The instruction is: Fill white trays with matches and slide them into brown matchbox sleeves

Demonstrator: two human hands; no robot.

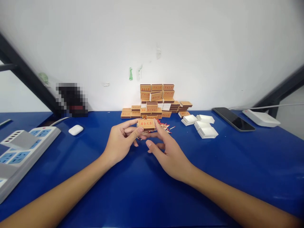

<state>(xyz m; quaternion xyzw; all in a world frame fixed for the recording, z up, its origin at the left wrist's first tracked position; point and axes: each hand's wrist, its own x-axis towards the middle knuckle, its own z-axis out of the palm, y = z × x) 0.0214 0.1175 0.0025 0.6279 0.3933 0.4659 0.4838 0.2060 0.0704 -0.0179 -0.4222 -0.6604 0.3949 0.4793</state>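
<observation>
A matchbox (146,124) with an orange-brown label and red characters is held up above the blue table. My left hand (120,139) grips its left side, thumb on the near edge and fingers behind and below. At its right end, the index finger of my right hand (169,152) presses against the box, with another finger near its underside and the thumb lower down, off the box. Behind the hands lies a loose pile of red-tipped matches (167,127), partly hidden by the box and fingers. Stacked matchboxes (156,95) stand farther back by the wall.
White inner trays (205,131) lie right of the matches. Farther right are a phone (234,118) and a white device (261,118). A power strip (26,148) and white earbud case (76,129) are at left. Dark frame bars flank the table.
</observation>
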